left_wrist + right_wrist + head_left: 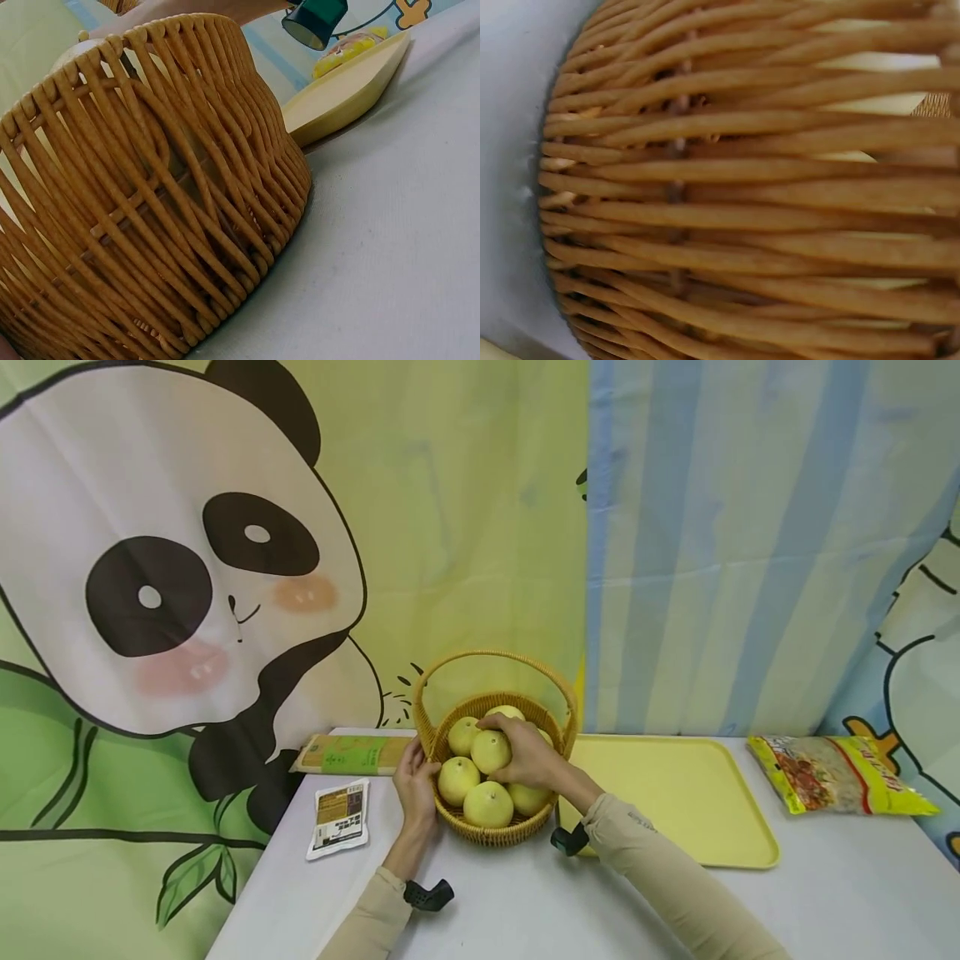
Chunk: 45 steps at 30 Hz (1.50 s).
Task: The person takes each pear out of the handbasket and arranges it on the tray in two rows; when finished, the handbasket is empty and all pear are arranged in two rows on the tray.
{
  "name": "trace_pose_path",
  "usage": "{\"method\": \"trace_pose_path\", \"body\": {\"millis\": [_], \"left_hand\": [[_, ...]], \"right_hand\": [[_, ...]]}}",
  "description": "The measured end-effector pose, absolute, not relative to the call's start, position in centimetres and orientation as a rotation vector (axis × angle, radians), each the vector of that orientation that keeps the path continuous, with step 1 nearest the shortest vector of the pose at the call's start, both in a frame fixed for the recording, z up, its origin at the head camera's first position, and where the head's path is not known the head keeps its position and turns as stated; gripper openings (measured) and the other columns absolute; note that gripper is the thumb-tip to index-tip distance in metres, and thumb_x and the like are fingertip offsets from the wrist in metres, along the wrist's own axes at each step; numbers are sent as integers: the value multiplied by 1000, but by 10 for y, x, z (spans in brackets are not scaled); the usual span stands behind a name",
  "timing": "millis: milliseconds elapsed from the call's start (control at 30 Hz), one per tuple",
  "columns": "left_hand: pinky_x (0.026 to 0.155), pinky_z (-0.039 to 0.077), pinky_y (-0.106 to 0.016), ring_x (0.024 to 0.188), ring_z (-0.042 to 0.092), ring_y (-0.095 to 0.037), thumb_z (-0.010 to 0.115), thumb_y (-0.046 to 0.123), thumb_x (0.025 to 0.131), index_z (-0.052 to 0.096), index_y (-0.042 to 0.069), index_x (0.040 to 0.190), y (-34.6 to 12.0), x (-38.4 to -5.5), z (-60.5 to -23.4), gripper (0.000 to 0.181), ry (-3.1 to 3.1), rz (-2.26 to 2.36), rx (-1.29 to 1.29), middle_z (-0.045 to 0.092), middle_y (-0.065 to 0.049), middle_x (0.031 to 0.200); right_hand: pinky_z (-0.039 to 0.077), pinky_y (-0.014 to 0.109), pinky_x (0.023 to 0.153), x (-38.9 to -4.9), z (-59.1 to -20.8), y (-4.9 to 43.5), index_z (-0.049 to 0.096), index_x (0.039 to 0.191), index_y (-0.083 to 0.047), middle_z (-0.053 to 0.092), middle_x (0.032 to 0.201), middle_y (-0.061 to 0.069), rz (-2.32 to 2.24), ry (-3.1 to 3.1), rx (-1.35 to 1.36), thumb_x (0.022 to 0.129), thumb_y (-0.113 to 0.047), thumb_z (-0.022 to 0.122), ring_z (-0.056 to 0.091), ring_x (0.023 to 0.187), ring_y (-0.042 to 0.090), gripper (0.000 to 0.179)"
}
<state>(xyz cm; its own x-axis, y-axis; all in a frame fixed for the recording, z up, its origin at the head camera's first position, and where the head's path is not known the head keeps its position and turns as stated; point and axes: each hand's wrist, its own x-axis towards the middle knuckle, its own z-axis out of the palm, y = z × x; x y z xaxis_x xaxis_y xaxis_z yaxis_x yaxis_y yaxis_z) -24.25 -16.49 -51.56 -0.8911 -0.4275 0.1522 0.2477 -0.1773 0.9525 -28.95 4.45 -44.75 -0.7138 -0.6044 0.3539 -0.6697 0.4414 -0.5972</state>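
In the head view, a round wicker basket point(491, 837) with an arched handle point(491, 653) stands on the white table. It holds several round, pale yellow fruits, among them one at the front point(488, 805). My right hand point(531, 753) reaches over the right rim and grips a fruit point(491, 752) on top of the pile. At the left rim, by the foot of the handle, my left hand point(416, 785) holds the basket. Both wrist views are mostly filled by the woven basket wall point(172, 180), and the fingers are hidden there.
A yellow tray point(675, 802) lies right of the basket, partly behind my right forearm. Farther right is a yellow printed food bag point(832, 775). On the left are a long noodle-like packet point(348, 755) and a small white-edged pouch point(339, 818). A printed curtain point(480, 527) hangs behind the table.
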Motion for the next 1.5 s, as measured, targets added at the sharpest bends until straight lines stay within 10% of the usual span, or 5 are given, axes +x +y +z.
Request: {"method": "trace_pose_path", "body": {"millis": [333,767,1500], "left_hand": [[123,41,-47,146,51,-36,49,-9,91,50,4,155,-163,-238,-516,66,-1633,-2159,242,53,-20,158],[119,46,-43,144,54,-33,52,-7,89,53,7,154,-151,-244,-522,66,-1642,-2207,217,57,-17,155],[113,50,-28,145,52,-31,52,-7,90,51,7,156,-165,-241,-521,67,-1582,-2220,263,54,-16,158]], "right_hand": [[59,54,99,-272,-439,57,73,136,-16,73,136,0,1536,-2371,984,71,-18,99,69,120,25,71],[61,31,74,-227,-423,117,75,135,-19,78,114,2,1571,-2174,862,70,-15,99,65,93,13,69],[61,22,85,-253,-405,204,74,135,-10,76,132,-1,1633,-2225,614,72,-2,95,68,117,1,67]]}}
